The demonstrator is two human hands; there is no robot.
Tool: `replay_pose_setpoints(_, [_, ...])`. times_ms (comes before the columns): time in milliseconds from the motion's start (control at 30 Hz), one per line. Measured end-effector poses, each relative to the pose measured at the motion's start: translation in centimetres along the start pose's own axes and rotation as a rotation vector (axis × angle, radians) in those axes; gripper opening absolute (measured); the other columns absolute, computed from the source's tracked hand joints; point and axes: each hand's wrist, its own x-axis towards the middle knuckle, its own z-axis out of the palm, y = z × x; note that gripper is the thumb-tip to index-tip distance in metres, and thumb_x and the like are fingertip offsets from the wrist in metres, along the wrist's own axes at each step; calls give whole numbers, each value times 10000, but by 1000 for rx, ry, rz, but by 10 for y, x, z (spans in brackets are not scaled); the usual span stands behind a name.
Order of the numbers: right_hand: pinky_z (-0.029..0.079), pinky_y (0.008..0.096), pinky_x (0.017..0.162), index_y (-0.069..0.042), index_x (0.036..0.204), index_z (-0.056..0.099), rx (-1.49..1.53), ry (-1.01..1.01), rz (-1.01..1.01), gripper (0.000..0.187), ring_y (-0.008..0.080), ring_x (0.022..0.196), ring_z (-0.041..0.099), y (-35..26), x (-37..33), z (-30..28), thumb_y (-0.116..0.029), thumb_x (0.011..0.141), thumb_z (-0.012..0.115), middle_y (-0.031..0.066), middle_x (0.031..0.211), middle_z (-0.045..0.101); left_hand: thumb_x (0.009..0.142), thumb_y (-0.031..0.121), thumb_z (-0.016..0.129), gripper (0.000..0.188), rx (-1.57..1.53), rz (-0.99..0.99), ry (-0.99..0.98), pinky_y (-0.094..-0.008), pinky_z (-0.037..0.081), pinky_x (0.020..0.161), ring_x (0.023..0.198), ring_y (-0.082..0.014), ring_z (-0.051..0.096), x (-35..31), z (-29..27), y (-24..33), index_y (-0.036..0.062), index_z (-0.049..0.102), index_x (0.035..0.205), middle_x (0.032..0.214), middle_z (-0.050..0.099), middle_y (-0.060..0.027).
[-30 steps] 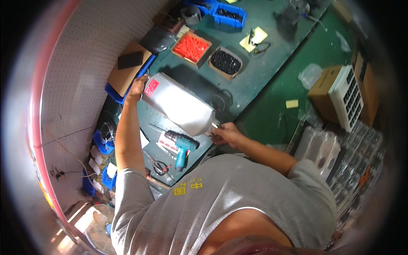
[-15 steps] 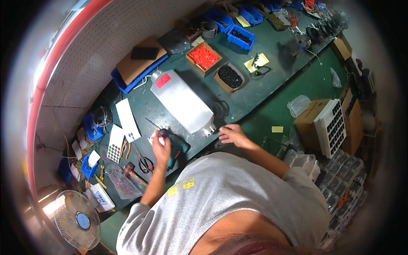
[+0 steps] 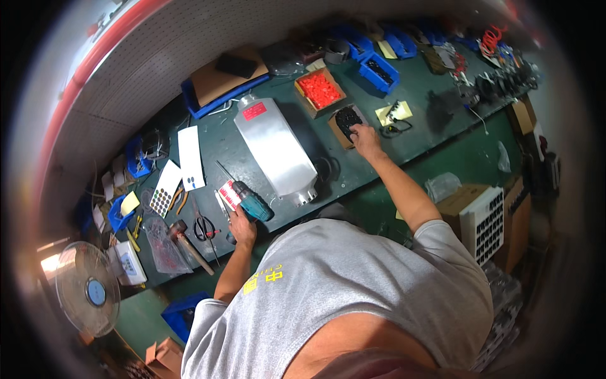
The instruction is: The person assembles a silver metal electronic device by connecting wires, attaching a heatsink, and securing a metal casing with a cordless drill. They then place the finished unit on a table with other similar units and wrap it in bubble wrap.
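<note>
Silver canister (image 3: 274,142) lies on the counter (image 3: 218,142); left hand (image 3: 242,227) grips the drill (image 3: 254,203). Right hand (image 3: 367,141), fingers bunched, apparently picks black pieces (image 3: 346,118); whether it holds any, I can't tell. Next calls for a light pinch.

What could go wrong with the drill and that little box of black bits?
The drill lies near the front edge of the bench, by the left hand, so a bump might knock it off. The right hand's fingers are at the open box, so the small black pieces could spill if it tips.
</note>
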Motion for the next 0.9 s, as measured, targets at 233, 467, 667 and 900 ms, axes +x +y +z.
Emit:
replay_pose_setpoints(233, [527, 481, 920, -61, 1064, 689, -91, -355, -64, 269, 372, 1080, 643, 14, 50, 4, -160, 823, 757, 169, 1073, 674, 754, 111, 750, 581, 93, -65, -23, -562, 440, 945, 1186, -381, 581, -5, -36, 24, 60, 503, 1277, 1204, 642, -165])
replay_pose_setpoints(467, [552, 458, 836, -16, 982, 727, 188, -225, -164, 206, 376, 945, 693, 51, 53, 19, -156, 832, 746, 193, 944, 722, 780, 202, 788, 516, -236, -178, 263, -463, 519, 852, 992, -435, 671, -52, -110, 85, 51, 568, 1221, 1054, 692, -244])
replay_pose_setpoints(667, [585, 319, 756, 17, 1154, 700, 755, -225, 94, 249, 179, 844, 702, 41, 63, 18, -103, 939, 655, 132, 936, 729, 909, 78, 671, 149, -568, 121, 395, -369, 521, 774, 829, -209, 640, -72, -162, 153, 23, 683, 1047, 915, 678, -81])
replay_pose_setpoints(900, [622, 325, 793, 31, 1195, 627, 1606, -524, 283, 215, 190, 911, 701, -77, 59, -29, -68, 1010, 585, 136, 1065, 698, 915, 201, 744, 206, -596, 152, 232, -358, 515, 758, 819, -185, 631, -67, -167, 210, 44, 695, 1040, 901, 680, -48])
